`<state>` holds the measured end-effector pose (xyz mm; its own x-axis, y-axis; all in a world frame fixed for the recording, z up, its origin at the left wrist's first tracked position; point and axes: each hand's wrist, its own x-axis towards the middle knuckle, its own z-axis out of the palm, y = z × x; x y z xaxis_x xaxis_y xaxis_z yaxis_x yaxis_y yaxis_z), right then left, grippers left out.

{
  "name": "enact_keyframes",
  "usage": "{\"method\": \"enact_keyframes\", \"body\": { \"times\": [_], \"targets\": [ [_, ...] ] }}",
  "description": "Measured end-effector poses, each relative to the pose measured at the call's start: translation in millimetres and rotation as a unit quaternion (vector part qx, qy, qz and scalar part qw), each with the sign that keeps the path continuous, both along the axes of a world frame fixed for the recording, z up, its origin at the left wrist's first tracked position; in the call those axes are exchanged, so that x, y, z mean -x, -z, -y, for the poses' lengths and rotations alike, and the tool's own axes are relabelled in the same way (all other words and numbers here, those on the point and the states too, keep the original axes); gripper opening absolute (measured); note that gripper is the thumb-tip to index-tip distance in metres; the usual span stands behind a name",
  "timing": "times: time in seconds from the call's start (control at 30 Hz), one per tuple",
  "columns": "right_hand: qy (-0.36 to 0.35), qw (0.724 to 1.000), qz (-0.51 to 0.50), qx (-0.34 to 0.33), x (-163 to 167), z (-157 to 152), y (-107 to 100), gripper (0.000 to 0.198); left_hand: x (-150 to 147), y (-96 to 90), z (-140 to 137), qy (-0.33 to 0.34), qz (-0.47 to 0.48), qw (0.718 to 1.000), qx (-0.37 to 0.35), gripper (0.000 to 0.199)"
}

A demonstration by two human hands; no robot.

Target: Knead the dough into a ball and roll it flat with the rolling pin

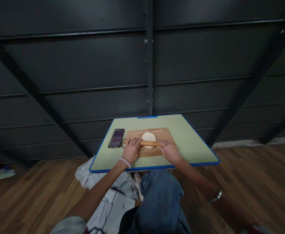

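Note:
A wooden rolling pin (149, 143) lies crosswise over a round, flat piece of pale dough (148, 136). Beneath the dough is a wooden cutting board (165, 133). My left hand (132, 149) is closed round the pin's left end, while my right hand (169, 150) grips its right end. The dough shows on both sides of the pin; the strip directly under it is hidden. Part of the board's near edge shows between my wrists.
The board rests on a small pale-green table (193, 139) with a blue rim. A phone (117, 138), partly pixelated, lies left of the board. Dark metal panels (96, 61) stand behind the table. Crumpled cloth (123, 185) and white sheets (119, 208) are on the wooden floor (254, 172).

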<state>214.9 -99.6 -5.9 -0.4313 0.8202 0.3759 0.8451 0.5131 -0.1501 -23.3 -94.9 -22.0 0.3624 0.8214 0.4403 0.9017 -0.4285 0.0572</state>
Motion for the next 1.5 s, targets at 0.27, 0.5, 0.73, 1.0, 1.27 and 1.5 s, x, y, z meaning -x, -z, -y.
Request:
{"method": "enact_keyframes", "body": {
  "times": [0.27, 0.5, 0.73, 1.0, 1.27, 1.5],
  "targets": [
    [0.011, 1.0, 0.02, -0.012, 3.8, -11.6, 6.2, 0.043, -7.6, -6.9, -7.8, -0.025, -0.031, 0.999, 0.008, 0.046],
    [0.07, 0.995, 0.045, 0.048, 12.9, -35.1, 0.8, 0.065, -10.7, -15.6, -44.4, -0.005, -0.075, 0.996, 0.058, 0.055],
    [0.077, 0.994, 0.051, 0.061, 11.5, -59.9, -5.8, 0.062, -14.7, -26.2, -73.4, -0.001, -0.101, 0.988, 0.115, 0.055],
    [0.086, 0.982, 0.053, 0.158, 4.8, -107.5, -4.1, 0.06, -23.2, -26.0, -113.3, -0.025, -0.11, 0.978, 0.176, 0.064],
    [0.091, 0.962, 0.049, 0.253, 1.4, -137.8, -0.3, 0.063, -27.9, -28.5, -144.5, -0.03, -0.127, 0.966, 0.225, 0.059],
    [0.076, 0.971, 0.075, 0.216, 1.8, -142.7, 1.2, 0.056, -22.2, -21.0, -144.3, -0.027, -0.114, 0.978, 0.172, 0.054]
  ]
}}
